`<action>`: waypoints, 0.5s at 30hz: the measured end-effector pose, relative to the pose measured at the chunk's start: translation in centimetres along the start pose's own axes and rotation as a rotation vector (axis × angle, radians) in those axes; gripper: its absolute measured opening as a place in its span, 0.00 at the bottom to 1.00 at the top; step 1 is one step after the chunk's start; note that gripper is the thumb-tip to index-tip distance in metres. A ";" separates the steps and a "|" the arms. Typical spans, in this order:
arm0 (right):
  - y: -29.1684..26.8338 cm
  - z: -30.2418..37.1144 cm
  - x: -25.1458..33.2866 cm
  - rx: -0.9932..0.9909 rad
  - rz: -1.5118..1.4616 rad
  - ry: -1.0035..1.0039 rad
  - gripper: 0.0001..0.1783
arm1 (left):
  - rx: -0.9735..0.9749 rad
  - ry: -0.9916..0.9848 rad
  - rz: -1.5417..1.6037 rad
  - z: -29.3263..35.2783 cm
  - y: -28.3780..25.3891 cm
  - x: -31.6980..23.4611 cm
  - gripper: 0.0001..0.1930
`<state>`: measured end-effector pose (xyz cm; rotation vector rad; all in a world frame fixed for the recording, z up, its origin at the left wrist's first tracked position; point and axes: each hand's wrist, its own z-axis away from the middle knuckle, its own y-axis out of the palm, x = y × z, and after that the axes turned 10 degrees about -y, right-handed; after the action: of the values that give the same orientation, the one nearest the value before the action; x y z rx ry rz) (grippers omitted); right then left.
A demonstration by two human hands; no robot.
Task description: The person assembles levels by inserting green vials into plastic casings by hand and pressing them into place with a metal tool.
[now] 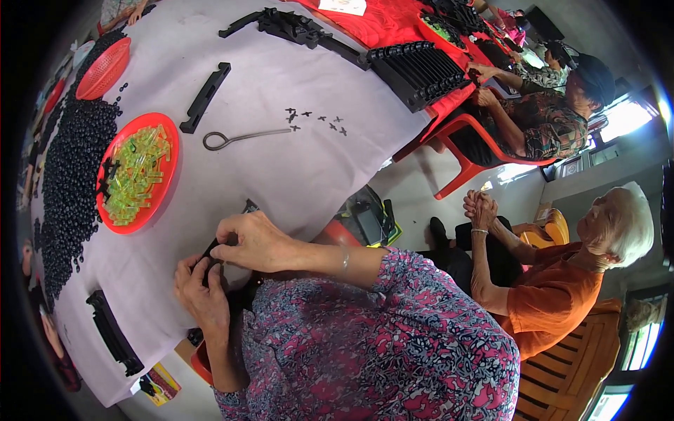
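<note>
At the table's near edge, my left hand [202, 289] is closed round a long black plastic part [250, 206], much of it hidden by my fingers. My right hand [256, 242] is over the same part, thumb and fingers pinched together; what they pinch is too small to tell. A red plate [173, 167] of yellow-green clear pieces [144, 165] and a few black pieces lies ahead to the left. Beyond my hands lie a metal rod with a looped end [246, 137] and several small black cross-shaped pieces [322, 118].
Black bead-like pieces [74, 161] heap along the left, beside a red basket [104, 69]. Black bars lie on the cloth [206, 97] [112, 330]. A row of black parts [418, 70] stands far right. People [562, 281] [554, 112] sit to the right.
</note>
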<state>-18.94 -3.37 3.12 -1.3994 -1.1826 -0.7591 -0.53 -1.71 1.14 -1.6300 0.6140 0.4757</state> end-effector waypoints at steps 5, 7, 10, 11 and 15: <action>-0.5 0.1 0.1 0.004 -0.027 0.008 0.15 | -0.009 0.027 -0.005 -0.2 -0.1 -0.3 0.10; -0.7 0.2 -0.2 0.007 -0.031 0.015 0.15 | -0.001 0.030 0.000 -0.3 -0.1 -0.3 0.10; -0.7 0.2 -0.4 0.024 0.038 -0.051 0.14 | 0.002 0.035 -0.020 -0.2 -0.1 -0.5 0.10; -0.6 0.4 -0.6 0.022 0.040 -0.051 0.14 | -0.005 0.034 -0.045 -0.2 0.0 -0.6 0.11; -0.7 0.9 -0.7 -0.074 0.243 -0.243 0.12 | 0.043 0.021 -0.002 -0.3 0.1 -0.7 0.11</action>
<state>-19.94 -2.75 2.57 -1.6974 -1.1494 -0.4755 -1.17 -1.97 1.55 -1.5964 0.6335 0.4416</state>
